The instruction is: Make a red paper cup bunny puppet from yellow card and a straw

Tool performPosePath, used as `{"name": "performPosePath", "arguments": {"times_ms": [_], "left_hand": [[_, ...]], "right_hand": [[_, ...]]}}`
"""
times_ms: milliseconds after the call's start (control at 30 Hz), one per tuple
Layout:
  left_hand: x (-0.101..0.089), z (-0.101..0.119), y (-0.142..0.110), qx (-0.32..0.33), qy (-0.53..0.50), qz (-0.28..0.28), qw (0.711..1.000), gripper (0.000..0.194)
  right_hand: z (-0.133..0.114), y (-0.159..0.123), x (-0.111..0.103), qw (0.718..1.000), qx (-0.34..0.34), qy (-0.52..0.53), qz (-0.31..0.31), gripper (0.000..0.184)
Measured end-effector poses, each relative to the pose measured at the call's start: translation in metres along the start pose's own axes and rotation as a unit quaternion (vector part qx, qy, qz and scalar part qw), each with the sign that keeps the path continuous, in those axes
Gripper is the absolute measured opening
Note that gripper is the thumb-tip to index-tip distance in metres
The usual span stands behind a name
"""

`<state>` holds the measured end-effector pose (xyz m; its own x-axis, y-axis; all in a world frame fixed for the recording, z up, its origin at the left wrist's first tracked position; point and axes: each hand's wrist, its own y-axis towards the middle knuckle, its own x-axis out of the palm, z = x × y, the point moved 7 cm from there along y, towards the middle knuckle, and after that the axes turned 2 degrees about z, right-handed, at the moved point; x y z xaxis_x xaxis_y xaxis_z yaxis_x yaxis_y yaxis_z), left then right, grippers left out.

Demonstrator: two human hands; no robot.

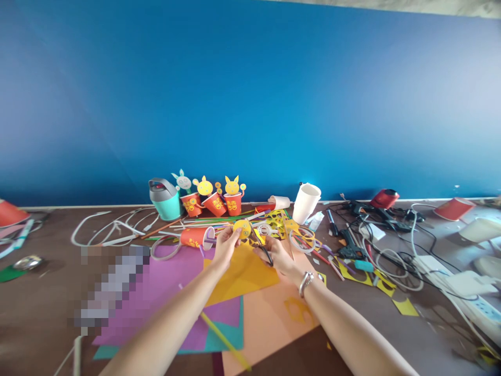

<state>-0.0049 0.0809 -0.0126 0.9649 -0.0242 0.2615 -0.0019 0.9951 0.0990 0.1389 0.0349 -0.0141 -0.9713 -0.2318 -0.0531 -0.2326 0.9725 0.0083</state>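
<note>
Between thumb and fingers, my left hand (226, 244) pinches a yellow paper cutout (242, 227) that is rounded and has small drawn marks. My right hand (277, 254) is closed around the dark handles of a pair of scissors (267, 255), whose blades point up and left beside the cutout. More yellow paper shows right by the blades; whether it is joined to the cutout I cannot tell. Both hands are above an orange-yellow sheet (238, 277). A red paper cup (193, 237) lies on its side just left of my left hand.
Three red cups with paper animal heads, one a yellow head (232, 187), stand by the blue wall. A teal lidded container (166, 201) and a white cup (307, 202) flank them. Glue guns, one a black glue gun (350, 245), cables and a power strip (477, 308) crowd the right.
</note>
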Motion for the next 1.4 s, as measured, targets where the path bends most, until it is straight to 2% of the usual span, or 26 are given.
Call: {"name": "performPosePath", "arguments": {"times_ms": [367,600,833,1133,1400], "left_hand": [[-0.006,0.001,0.001,0.014,-0.025,0.039,0.999,0.034],[0.007,0.01,-0.007,0.012,-0.003,-0.002,1.0,0.041],[0.014,0.01,-0.007,-0.04,-0.014,-0.039,0.998,0.036],[0.013,0.01,-0.008,-0.039,-0.007,-0.026,0.999,0.035],[0.013,0.01,-0.009,-0.042,-0.001,-0.031,0.999,0.035]], "right_hand": [[0.0,-0.001,0.001,1.0,0.01,-0.008,0.0,0.034],[0.004,0.001,-0.002,1.0,-0.014,0.001,0.012,0.029],[0.01,0.001,-0.002,0.999,0.021,0.038,0.023,0.045],[0.018,0.003,-0.004,0.998,0.017,0.058,0.021,0.045],[0.014,0.002,-0.003,0.998,0.017,0.062,0.022,0.045]]}}
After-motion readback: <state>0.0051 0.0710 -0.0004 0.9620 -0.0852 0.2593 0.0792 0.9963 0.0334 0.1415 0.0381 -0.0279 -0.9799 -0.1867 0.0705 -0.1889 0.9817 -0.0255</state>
